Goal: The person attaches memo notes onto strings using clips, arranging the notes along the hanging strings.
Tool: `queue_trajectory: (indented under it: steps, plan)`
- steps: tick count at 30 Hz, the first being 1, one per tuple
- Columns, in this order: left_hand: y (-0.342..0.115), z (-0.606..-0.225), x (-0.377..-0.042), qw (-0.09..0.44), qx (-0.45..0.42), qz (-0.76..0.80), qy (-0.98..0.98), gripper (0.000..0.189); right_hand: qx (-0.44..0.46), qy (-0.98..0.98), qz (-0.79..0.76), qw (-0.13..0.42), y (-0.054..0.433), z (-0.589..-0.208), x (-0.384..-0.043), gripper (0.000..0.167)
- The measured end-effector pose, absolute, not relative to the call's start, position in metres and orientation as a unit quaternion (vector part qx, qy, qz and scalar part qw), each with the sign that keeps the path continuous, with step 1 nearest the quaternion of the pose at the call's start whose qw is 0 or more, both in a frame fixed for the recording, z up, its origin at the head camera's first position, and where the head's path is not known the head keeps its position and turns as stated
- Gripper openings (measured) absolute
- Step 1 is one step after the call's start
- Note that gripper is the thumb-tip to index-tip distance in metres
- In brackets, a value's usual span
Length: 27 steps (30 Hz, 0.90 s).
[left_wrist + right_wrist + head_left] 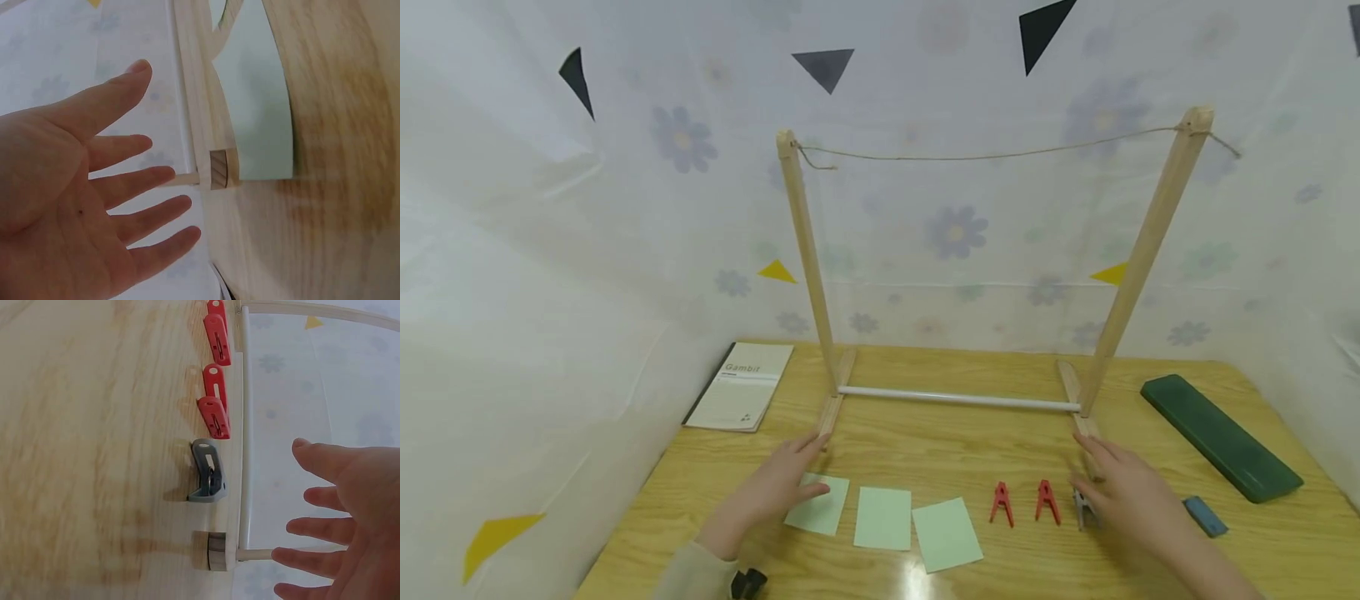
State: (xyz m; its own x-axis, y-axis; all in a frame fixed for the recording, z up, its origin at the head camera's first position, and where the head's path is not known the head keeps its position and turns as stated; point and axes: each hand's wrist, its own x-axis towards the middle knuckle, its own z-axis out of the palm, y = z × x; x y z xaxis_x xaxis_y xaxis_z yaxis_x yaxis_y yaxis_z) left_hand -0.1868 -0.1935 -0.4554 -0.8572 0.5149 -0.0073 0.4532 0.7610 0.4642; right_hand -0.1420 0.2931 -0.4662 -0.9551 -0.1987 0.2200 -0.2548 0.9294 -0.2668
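My left hand (775, 483), fingers spread and relaxed, hovers over the leftmost pale green paper square (823, 512) near the frame's left foot. In the left wrist view its palm faces the camera with nothing held. Over on the right, my right hand (1123, 492) is likewise spread and holds nothing, overlapping a grey clothespin (1081, 507) in the head view. Two red clothespins (1002, 503) stand in line to the left of the grey one. Two more paper squares (882, 518) lie in the middle. Behind them rises a wooden frame (808, 250) with a string (925, 158) tied across its top.
A white rod (958, 398) joins the frame's posts low down. At the back left lies a Gambit notebook (741, 387). A dark green case (1221, 437) and a small blue block (1205, 517) lie at the right. Flowered white sheeting (895, 317) closes off the back and sides.
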Motion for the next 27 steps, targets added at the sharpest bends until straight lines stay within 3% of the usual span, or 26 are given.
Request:
queue_trajectory:
  steps: [9,12,18,27]
  plan:
    - [-0.213,-0.457,-0.191,0.131,0.269,0.356,0.885,0.057,0.062,-0.962,0.265,-0.005,0.309,-0.47,-0.139,0.06]
    - [-0.216,-0.46,-0.193,0.145,0.26,0.375,0.878,0.053,0.058,-0.957,0.285,-0.016,0.313,-0.472,-0.136,0.06]
    - [-0.217,-0.465,-0.194,0.146,0.223,0.377,0.887,0.046,0.059,-0.955,0.291,-0.022,0.321,-0.478,-0.13,0.06]
    - [-0.216,-0.47,-0.194,0.107,0.193,0.342,0.914,0.043,0.031,-0.953,0.295,-0.053,0.323,-0.49,-0.128,0.059]
